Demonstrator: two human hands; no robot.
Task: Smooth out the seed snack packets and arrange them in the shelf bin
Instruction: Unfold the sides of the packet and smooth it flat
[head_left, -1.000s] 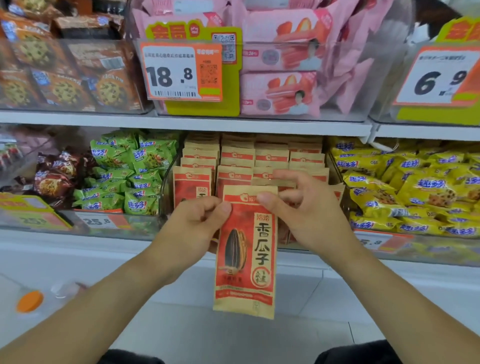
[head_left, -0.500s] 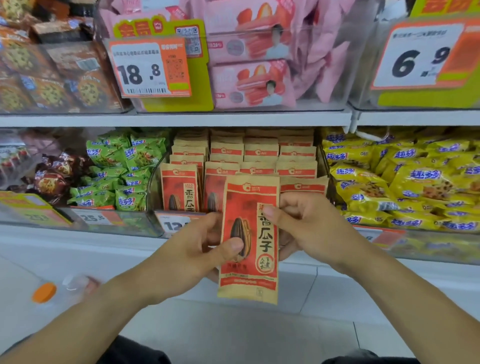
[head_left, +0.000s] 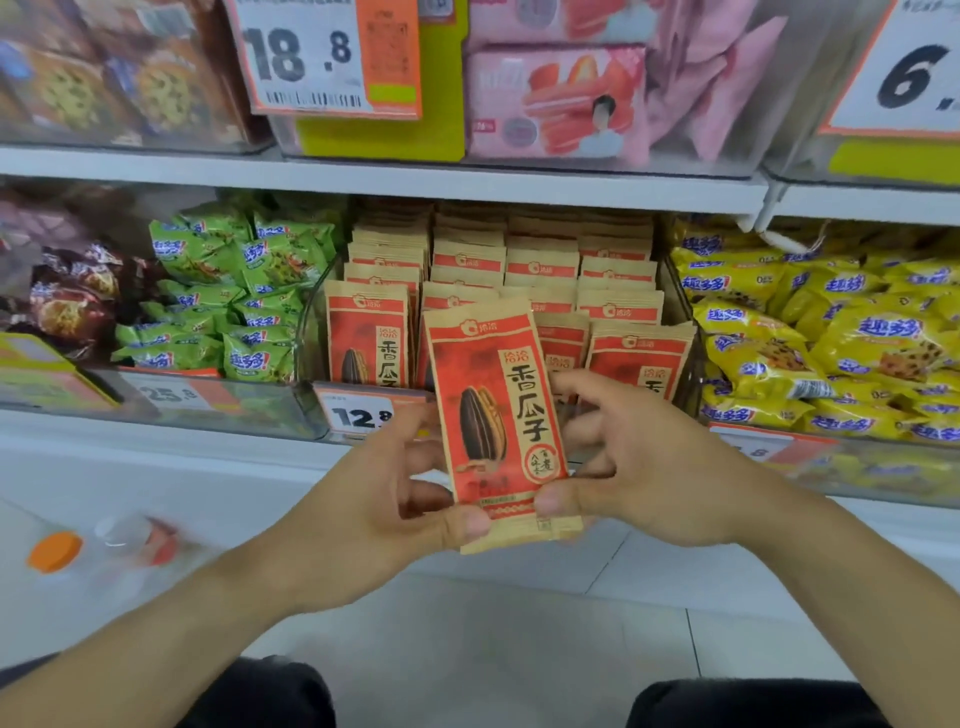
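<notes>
A red and tan seed snack packet (head_left: 493, 415) with a sunflower seed picture stands upright in front of the shelf bin. My left hand (head_left: 379, 499) pinches its lower left corner, thumb on the front and fingers behind. My right hand (head_left: 639, 467) pinches its lower right corner the same way. Behind it the clear shelf bin (head_left: 683, 332) holds several rows of the same seed packets (head_left: 540, 270) standing upright.
Green snack bags (head_left: 228, 291) fill the bin to the left, yellow snack bags (head_left: 831, 332) the bin to the right. A 12.8 price tag (head_left: 358, 413) hangs on the bin front. An orange-capped bottle (head_left: 57, 551) lies low at the left. Pink packs (head_left: 556, 98) sit on the shelf above.
Both hands slid from the packet's top edge down its sides to the bottom corners. The packet rose and now stands closer to the bin.
</notes>
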